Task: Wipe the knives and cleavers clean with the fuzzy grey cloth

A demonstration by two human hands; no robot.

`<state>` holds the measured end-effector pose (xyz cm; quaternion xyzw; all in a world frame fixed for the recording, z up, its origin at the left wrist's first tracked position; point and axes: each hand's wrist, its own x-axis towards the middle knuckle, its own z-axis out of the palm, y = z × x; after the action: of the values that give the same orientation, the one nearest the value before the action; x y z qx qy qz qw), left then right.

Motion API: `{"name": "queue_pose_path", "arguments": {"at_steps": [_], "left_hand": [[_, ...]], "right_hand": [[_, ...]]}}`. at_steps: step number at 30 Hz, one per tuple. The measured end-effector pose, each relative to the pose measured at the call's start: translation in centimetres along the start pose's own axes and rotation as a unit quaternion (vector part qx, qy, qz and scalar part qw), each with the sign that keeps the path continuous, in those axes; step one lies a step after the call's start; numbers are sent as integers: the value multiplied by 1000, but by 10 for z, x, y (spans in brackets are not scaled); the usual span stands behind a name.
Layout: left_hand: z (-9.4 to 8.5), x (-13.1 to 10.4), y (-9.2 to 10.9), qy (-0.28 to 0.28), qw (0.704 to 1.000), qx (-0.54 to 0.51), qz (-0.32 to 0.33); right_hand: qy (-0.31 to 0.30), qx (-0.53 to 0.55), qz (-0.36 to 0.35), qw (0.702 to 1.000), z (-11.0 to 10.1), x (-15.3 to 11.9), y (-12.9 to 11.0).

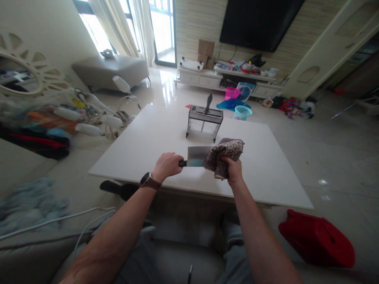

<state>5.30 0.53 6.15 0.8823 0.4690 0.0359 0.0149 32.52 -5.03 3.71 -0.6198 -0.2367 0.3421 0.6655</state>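
Note:
My left hand point(168, 165) is closed around the black handle of a cleaver point(196, 156), whose broad blade points right above the white table. In my right hand point(235, 169) is a bunched brown patterned cloth point(226, 152), which wraps over the far end of the blade and hides it. Beyond the blade, a knife block point(204, 122) with clear sides and a dark top stands on the table point(130, 146). One black-handled tool point(209, 103) sticks up from its top.
A red bag or cushion point(316, 238) lies on the floor at the right. Two baskets, one pink point(232, 93) and one light blue point(242, 113), stand past the table's far edge. At the left are a lamp with several white shades point(89, 129) and a grey bench point(112, 71).

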Motion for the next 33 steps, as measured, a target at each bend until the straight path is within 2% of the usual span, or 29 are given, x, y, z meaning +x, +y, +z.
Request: {"name": "queue_pose_path", "arguments": {"at_steps": [7, 33], "left_hand": [[-3, 0, 2, -14, 1000, -7, -8], [-1, 0, 3, 2, 1000, -13, 5]], "right_hand": [[4, 1, 3, 1000, 0, 1, 1], [12, -5, 1, 1000, -2, 7, 10]]}}
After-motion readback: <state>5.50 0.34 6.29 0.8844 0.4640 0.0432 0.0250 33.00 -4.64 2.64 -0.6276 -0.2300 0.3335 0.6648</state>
